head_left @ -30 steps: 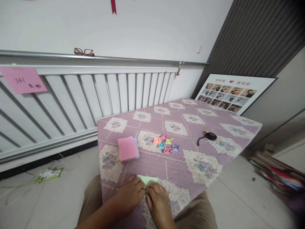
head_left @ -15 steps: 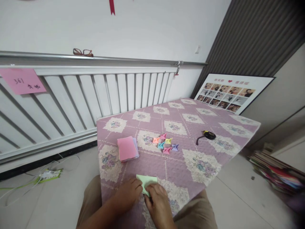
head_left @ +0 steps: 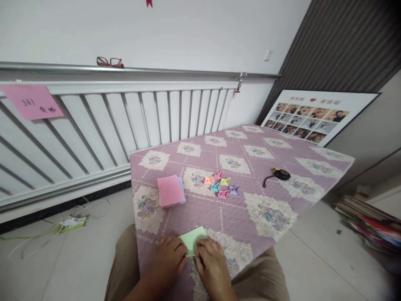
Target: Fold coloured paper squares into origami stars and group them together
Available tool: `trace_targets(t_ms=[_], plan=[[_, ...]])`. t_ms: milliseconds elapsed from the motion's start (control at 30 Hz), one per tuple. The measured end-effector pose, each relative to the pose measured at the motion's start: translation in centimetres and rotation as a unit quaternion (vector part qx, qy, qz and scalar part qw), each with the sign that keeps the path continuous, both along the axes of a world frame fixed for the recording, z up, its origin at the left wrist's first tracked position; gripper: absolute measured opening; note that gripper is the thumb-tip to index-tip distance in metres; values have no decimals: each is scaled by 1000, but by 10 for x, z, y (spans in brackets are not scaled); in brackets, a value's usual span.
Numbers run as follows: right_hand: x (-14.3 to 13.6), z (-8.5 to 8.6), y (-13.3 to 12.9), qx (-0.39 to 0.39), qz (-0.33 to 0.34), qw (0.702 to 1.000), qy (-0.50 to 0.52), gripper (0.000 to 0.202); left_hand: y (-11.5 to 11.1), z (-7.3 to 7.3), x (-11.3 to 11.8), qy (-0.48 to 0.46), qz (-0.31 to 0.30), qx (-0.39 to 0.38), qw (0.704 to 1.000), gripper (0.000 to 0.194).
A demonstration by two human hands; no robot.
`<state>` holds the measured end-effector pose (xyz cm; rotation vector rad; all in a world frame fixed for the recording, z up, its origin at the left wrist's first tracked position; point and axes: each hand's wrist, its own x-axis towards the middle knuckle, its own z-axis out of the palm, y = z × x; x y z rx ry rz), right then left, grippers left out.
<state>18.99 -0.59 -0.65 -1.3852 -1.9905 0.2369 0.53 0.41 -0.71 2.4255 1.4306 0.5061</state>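
A light green sheet of paper (head_left: 192,240) lies at the near edge of the table, between my two hands. My left hand (head_left: 169,256) grips its left side, fingers curled over the edge. On the right side, my right hand (head_left: 210,259) pinches the lower right part with bent fingers. The fingertips hide parts of the sheet's lower edge. Beyond the hands sits a stack of square paper (head_left: 171,191), pink on top with lilac showing beneath. To its right stand several small folded paper figures (head_left: 223,193) in pink, orange, yellow, teal and purple.
A patterned purple cloth (head_left: 200,213) covers the table. A black and yellow tape measure (head_left: 282,174) with a strap rests on the right. Behind are a white radiator (head_left: 175,113), glasses (head_left: 110,62) on a pipe, and a photo board (head_left: 313,115). A power strip (head_left: 72,223) lies on the floor.
The green sheet has turned slightly, its right side now higher. Both hands keep hold of its sides. The whole view has shifted a little.
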Motion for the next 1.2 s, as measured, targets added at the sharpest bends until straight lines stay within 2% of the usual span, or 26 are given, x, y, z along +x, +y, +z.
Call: trace_targets(t_ms=[133,333,567,767,967,1200], plan=[[2,3,-4,-12,1,1000,7,20,2,0,-3,-44,60,-26,997,18],[3,2,-6,-27,-3,999,-19,14,9,8,-2,-85,97,-43,991,14],[0,-4,-4,-20,-47,998,-33,13,11,12,1,-79,124,-59,987,13],[-4,-3,-1,-18,-81,996,-46,12,14,8,3,-79,137,-46,986,11],[-5,-2,1,-25,-92,993,-73,14,16,4,2,-72,138,-42,987,11],[-6,-2,3,-38,-100,990,-95,15,16,6,4,-60,144,-37,987,10]])
